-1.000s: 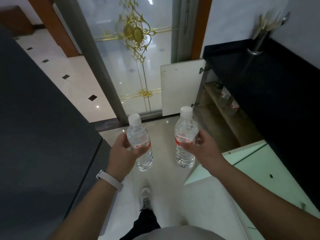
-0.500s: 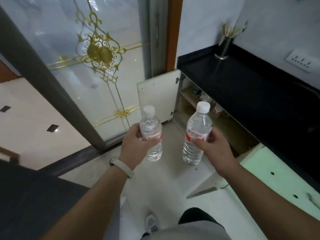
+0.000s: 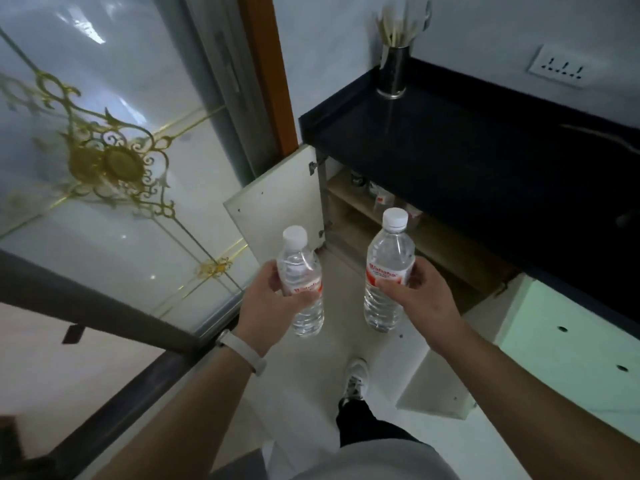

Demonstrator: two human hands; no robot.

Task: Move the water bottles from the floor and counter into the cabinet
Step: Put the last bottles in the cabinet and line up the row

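Note:
My left hand grips a clear water bottle with a white cap and red label, held upright over the floor. My right hand grips a second, like bottle, also upright, a little nearer the cabinet. The cabinet under the black counter stands with both doors swung out. On its wooden shelf, a few bottles with red labels stand in shadow, partly hidden by the counter's edge.
The far cabinet door hangs open towards a glass sliding door with gold ornament. The near cabinet door juts out at my right. A metal cup of utensils stands on the counter's far corner. My shoe is on the tiled floor.
I have stepped closer and turned right towards the cabinet. Both hands carry their bottles forward, and the open cabinet now lies just beyond them.

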